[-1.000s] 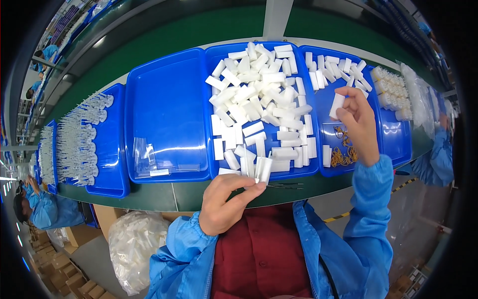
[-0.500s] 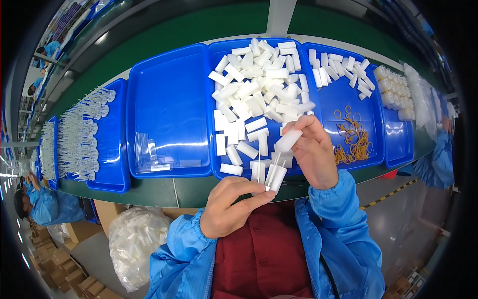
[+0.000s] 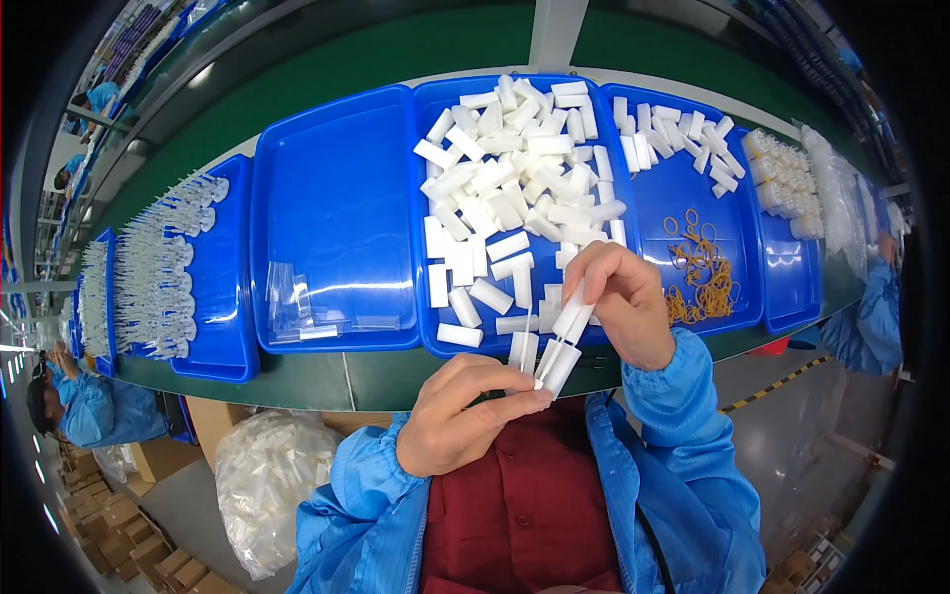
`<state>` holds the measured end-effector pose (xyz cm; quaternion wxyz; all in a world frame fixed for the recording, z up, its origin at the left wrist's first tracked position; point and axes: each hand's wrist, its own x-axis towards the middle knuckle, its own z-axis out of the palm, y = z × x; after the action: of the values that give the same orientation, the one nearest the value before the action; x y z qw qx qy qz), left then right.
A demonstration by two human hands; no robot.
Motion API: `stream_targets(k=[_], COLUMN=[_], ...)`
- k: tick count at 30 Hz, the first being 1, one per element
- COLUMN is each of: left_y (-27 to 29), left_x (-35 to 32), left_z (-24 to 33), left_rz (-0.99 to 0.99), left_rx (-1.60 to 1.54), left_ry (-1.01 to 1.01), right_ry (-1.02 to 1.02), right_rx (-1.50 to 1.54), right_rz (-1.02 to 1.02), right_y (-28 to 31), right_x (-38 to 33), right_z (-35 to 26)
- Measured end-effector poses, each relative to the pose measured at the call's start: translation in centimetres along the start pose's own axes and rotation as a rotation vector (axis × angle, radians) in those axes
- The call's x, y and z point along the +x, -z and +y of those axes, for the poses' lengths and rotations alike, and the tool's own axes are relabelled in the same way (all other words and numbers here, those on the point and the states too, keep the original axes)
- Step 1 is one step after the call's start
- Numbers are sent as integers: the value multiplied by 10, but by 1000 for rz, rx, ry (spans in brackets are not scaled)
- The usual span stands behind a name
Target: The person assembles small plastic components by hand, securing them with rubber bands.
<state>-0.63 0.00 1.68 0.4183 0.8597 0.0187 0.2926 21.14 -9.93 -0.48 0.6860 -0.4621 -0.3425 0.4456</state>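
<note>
My left hand [image 3: 465, 408] pinches the lower end of a white plastic piece with thin rods [image 3: 530, 309]. White foam blocks [image 3: 561, 368] sit on its rods, just above the fingertips. My right hand [image 3: 625, 307] grips another white foam block [image 3: 573, 319] between thumb and fingers. That block is at the upper end of a rod, in line with the block below it; the rod shows in the small gap. Both hands are over the near edge of a blue tray [image 3: 428, 247] piled with similar white foam blocks [image 3: 505, 168].
Left of it, a blue tray [image 3: 336, 178] holds see-through plastic strips [image 3: 297, 307]. Farther left are rodded white pieces [image 3: 158, 267]. To the right lie yellow rubber bands [image 3: 705, 282] and bundled white pieces [image 3: 782, 178]. A bag of white pieces [image 3: 275, 485] stands below the table. Other people work nearby.
My right hand has moved slightly down, bringing its foam block onto the upper end of a rod and upright in line with it. My left hand is nearly still.
</note>
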Motion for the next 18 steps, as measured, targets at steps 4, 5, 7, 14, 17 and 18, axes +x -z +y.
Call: stream_targets(k=[4,5,7,14,17,18], left_y=[0,0,1,3,3,2], left_x=[-1,-1,-2,-3,-3,-3], left_z=[-2,-3,-4,-6,-7,-7], left_rz=[1,-3,3,23,6,5], left_rx=[18,35,48,55,69,67], left_ry=[-22,-28,-25,-13,-9,-9], right_ry=[30,47,21,-117,-87,-87], right_rx=[-156,-178,-122,-30,-61,-62], right_rz=[-155,-194,-211,-87,-195,-193], right_y=[-4,-6,-2,-3,-2,-2], right_x=[-3,-3,0,-3,-7,-8], right_z=[-5,-6,-10,-22,-10,-7])
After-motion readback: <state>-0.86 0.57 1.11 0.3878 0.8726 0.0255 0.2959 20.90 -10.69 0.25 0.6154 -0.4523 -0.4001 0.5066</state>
